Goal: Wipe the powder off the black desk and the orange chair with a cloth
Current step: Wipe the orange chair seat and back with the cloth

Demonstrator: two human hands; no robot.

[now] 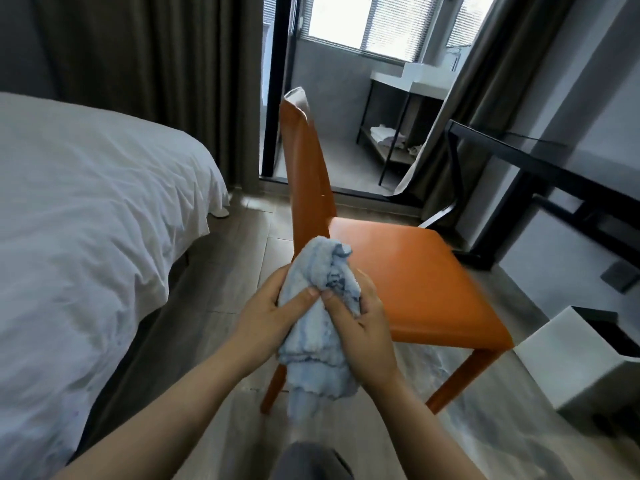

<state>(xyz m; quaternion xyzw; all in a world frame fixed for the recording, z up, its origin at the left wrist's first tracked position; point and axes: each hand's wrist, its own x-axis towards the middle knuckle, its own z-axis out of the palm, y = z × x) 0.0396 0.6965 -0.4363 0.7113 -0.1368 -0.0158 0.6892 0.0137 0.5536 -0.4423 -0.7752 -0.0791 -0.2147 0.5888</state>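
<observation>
Farthest left lay the white-sheeted bed (86,202); at centre the left hand (266,317) and right hand (363,320) each gripped the bunched pale blue terry cloth (318,323) with curled fingers, holding it in the air near the glossy orange chair (415,271) and apparently clear of it. The black-framed desk (540,174) stood further right, well apart from the cloth. The step in hand appeared to be gathering the cloth into a pad, and the next move called for pressing a clean fold flat onto the seat.
</observation>
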